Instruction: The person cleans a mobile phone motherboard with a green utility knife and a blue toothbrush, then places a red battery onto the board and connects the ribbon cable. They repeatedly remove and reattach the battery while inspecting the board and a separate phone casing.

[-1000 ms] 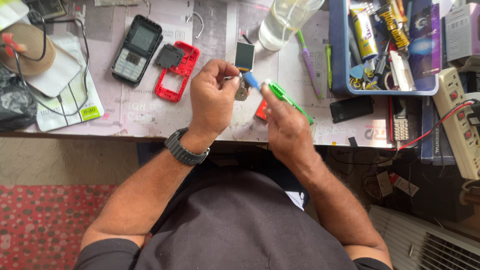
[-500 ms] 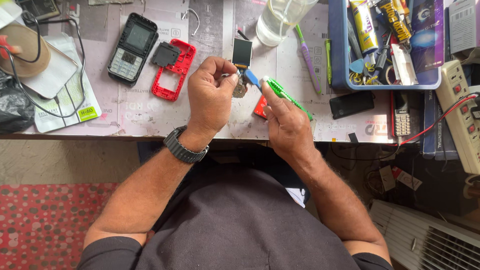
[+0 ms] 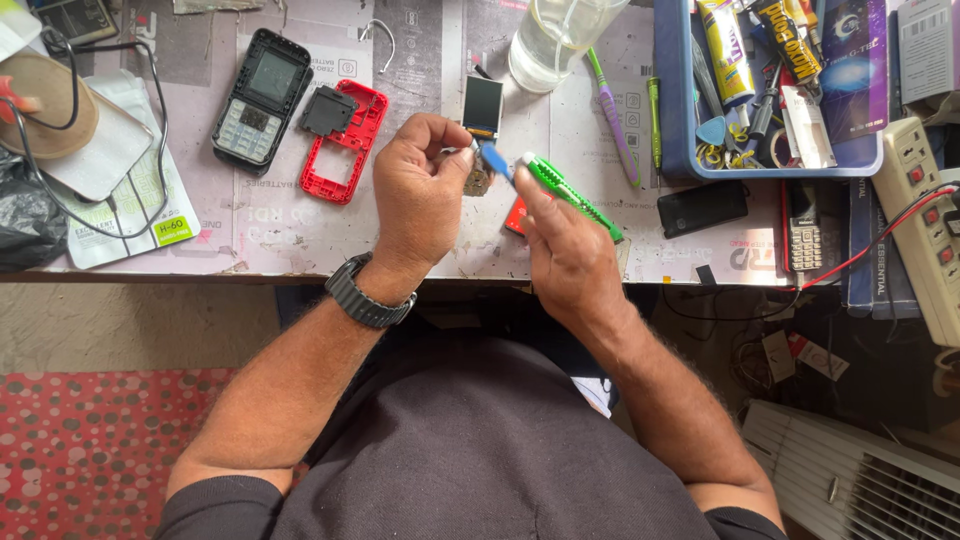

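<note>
My left hand [image 3: 418, 195] is closed on a small phone circuit board [image 3: 477, 181] whose little screen [image 3: 482, 106] sticks up above my fingers. My right hand [image 3: 565, 245] holds a green brush-like tool with a blue head [image 3: 545, 178]; the blue head touches the board. Both hands hover over the paper-covered workbench [image 3: 280, 240]. A wristwatch [image 3: 365, 292] is on my left wrist.
A black keypad phone [image 3: 256, 98] and a red phone frame [image 3: 341, 140] lie at the left. A clear container [image 3: 556, 38], a purple toothbrush [image 3: 612, 120], a blue tray of tools [image 3: 672, 120], a small black phone [image 3: 703, 208] and a power strip [image 3: 922, 220] stand right.
The view has shifted a little; both hands stay together on the board, with the blue tool head moving slightly across it.
</note>
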{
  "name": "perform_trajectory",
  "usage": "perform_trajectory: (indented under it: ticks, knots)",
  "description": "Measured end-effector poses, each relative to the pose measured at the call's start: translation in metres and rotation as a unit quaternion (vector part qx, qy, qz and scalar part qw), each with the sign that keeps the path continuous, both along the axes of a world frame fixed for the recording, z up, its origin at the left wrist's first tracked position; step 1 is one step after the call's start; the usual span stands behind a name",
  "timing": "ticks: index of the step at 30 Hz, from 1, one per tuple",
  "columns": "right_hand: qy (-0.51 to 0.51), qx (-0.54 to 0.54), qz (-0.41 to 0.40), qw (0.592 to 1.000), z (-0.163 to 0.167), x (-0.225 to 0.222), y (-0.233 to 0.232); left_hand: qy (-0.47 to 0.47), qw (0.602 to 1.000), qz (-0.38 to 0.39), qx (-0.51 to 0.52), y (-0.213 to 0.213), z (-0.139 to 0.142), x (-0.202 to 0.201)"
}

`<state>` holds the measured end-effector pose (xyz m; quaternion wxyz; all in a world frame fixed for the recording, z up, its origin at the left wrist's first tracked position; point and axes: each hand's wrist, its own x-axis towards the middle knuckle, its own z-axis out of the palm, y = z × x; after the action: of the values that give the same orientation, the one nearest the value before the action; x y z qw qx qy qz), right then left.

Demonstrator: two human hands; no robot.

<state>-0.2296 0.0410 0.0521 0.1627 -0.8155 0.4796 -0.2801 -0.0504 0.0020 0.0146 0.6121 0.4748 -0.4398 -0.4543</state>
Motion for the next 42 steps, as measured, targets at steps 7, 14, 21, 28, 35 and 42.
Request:
perform_trajectory:
  ticks: [7, 14, 21, 28, 35, 42]
  knots:
    - [-0.019, -0.013, -0.003, 1.0, 0.001, -0.002, 0.003, 0.01, 1.0, -0.012, 0.014, 0.001, 0.001, -0.002]
    - [-0.022, 0.024, -0.016, 0.999, 0.0, -0.002, 0.001, 0.004, 1.0, 0.001, -0.006, 0.003, -0.001, 0.0]
    - [-0.004, -0.009, -0.006, 1.0, -0.004, -0.001, 0.002, -0.001, 1.0, 0.008, -0.002, 0.003, -0.004, 0.002]
    - [-0.003, -0.001, -0.02, 1.0, -0.003, -0.001, 0.005, 0.029, 1.0, 0.0, 0.008, 0.005, -0.007, 0.005]
    - [-0.002, -0.057, 0.007, 0.998, 0.003, 0.003, 0.007, -0.037, 0.999, 0.017, -0.023, 0.005, 0.001, 0.006]
    - [-0.009, -0.006, 0.001, 1.0, -0.003, -0.003, 0.007, -0.031, 0.999, 0.015, -0.002, 0.002, -0.007, 0.005]
